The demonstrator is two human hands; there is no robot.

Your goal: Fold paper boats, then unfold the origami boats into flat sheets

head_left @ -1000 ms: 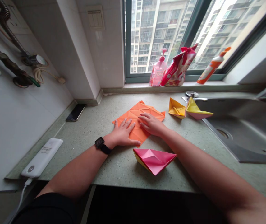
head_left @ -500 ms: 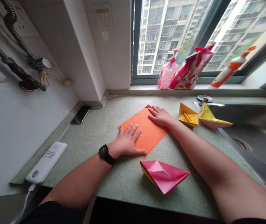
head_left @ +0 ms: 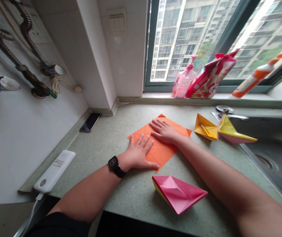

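An orange sheet of origami paper (head_left: 162, 154), marked with crease lines, lies unfolded on the counter with one corner toward the window. My left hand (head_left: 139, 154) rests flat on its near left part, fingers spread, thumb by the near corner. Across the middle of the sheet lies my right hand (head_left: 164, 131), palm down with fingers stretched out. Close to the counter's front edge sits a pink paper boat (head_left: 179, 192) with a yellow underside. A yellow-orange paper boat (head_left: 205, 127) and a yellow-and-pink one (head_left: 233, 133) stand to the right, beside the sink.
A steel sink (head_left: 274, 141) takes up the right side. On the left are a phone (head_left: 90, 122) and a white power bank (head_left: 55, 171) with a cable. A pink pump bottle (head_left: 183, 82), a red bag (head_left: 211, 77) and an orange-white bottle (head_left: 257, 79) stand on the sill.
My right hand has slid left across the paper, uncovering its right corner. My left hand stays pressed on the sheet. The whole view has shifted slightly.
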